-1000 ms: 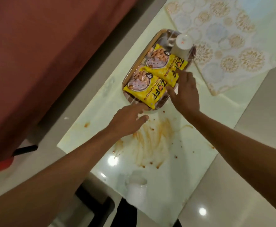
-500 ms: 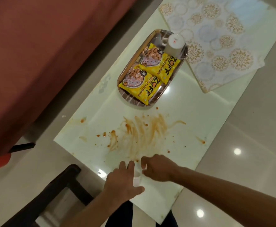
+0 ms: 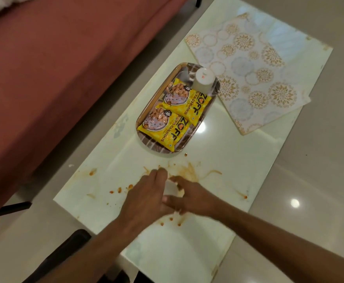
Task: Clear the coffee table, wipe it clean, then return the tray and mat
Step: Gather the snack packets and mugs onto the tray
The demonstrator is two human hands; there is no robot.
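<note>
A small white cup [image 3: 170, 187] sits between both my hands over the stained part of the pale coffee table [image 3: 238, 160]. My left hand [image 3: 144, 199] holds its left side, fingers laid over it. My right hand [image 3: 193, 198] grips it from the right with thumb and curled fingers. Most of the cup is hidden. Farther off lies an oval tray [image 3: 152, 147] with two yellow snack packets [image 3: 175, 127] and an upturned white cup [image 3: 203, 78]. A floral mat [image 3: 248, 78] lies beyond the tray, one corner hanging over the table's right edge.
Orange sauce smears [image 3: 189, 173] and drops spread across the table's middle, around and below my hands. A maroon sofa [image 3: 65, 78] runs along the left. A dark piece of furniture [image 3: 65, 254] stands at the lower left. Glossy floor tiles [image 3: 320, 180] lie to the right.
My hands left the tray, came back to the white cup at the table's near end and closed on it. They now hold it over the stains, closer to the tray.
</note>
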